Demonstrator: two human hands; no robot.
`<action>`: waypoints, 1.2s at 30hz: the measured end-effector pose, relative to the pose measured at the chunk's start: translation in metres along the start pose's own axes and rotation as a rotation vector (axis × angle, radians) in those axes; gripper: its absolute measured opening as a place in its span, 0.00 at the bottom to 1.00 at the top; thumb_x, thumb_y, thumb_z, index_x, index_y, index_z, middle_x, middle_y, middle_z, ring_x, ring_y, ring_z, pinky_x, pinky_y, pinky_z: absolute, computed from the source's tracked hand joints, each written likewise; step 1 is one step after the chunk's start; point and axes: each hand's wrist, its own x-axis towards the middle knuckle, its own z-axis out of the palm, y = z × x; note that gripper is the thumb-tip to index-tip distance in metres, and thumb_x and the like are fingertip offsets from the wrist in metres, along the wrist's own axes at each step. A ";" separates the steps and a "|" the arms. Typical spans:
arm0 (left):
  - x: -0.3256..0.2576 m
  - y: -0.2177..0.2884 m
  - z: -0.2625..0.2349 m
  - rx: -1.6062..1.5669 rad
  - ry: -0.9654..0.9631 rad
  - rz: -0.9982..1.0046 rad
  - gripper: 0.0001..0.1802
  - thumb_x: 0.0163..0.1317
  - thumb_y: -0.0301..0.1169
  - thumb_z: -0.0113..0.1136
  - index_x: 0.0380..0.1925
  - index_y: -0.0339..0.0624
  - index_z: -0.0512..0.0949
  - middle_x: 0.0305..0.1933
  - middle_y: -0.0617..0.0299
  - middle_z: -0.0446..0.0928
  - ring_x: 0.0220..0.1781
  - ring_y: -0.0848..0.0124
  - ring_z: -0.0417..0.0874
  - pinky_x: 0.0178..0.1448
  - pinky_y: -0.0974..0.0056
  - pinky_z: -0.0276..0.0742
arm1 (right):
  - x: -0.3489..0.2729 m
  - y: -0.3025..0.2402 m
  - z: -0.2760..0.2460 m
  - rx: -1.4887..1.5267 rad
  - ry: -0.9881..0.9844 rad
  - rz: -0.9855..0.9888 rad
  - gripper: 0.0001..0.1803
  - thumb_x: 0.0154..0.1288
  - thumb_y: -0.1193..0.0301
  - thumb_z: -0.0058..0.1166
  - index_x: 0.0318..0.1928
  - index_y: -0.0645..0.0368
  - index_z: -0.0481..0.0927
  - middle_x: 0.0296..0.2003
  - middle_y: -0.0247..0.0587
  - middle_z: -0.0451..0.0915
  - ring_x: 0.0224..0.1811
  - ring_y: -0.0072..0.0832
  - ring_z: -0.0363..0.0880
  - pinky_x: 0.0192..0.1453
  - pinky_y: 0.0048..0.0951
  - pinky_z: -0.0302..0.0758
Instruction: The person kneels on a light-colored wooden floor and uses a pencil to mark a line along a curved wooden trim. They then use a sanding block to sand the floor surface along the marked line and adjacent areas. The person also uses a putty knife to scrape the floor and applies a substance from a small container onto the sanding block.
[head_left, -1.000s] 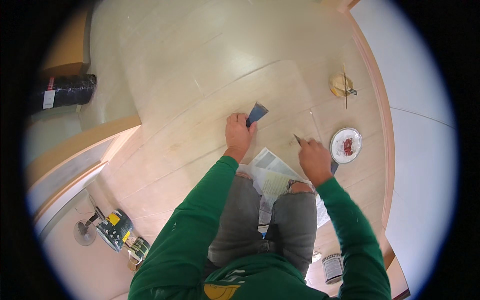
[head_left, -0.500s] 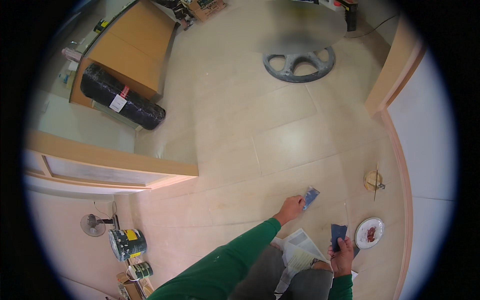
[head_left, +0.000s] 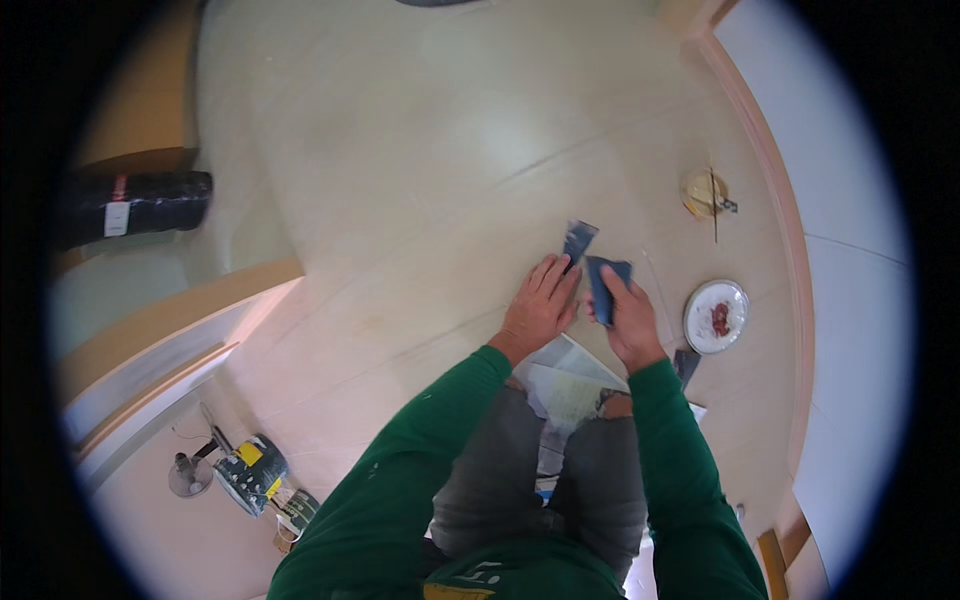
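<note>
1. Blue-grey scraper (head_left: 580, 239), grasped by my left hand (head_left: 541, 308), at its one o'clock.
2. Dark flat piece (head_left: 604, 296), five o'clock of the scraper, pinched in my right hand (head_left: 632, 318).
3. I'd judge I'm pairing them; next calls for steady edges.
4. Plate (head_left: 702, 306): right hand's three o'clock.

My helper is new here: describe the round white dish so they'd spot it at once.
Find the big white panel on the right. Between it and the right hand, on the floor, lies the round white dish. A reddish lump in it sets it apart from the yellowish tub with a stick across it.
</note>
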 end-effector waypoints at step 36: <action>-0.002 -0.045 0.049 0.071 -0.028 0.285 0.14 0.56 0.38 0.65 0.34 0.37 0.84 0.40 0.55 0.82 0.52 0.55 0.81 0.78 0.48 0.70 | 0.086 -0.013 0.062 -0.305 0.178 0.250 0.16 0.78 0.63 0.51 0.41 0.66 0.78 0.23 0.43 0.79 0.14 0.25 0.70 0.15 0.28 0.61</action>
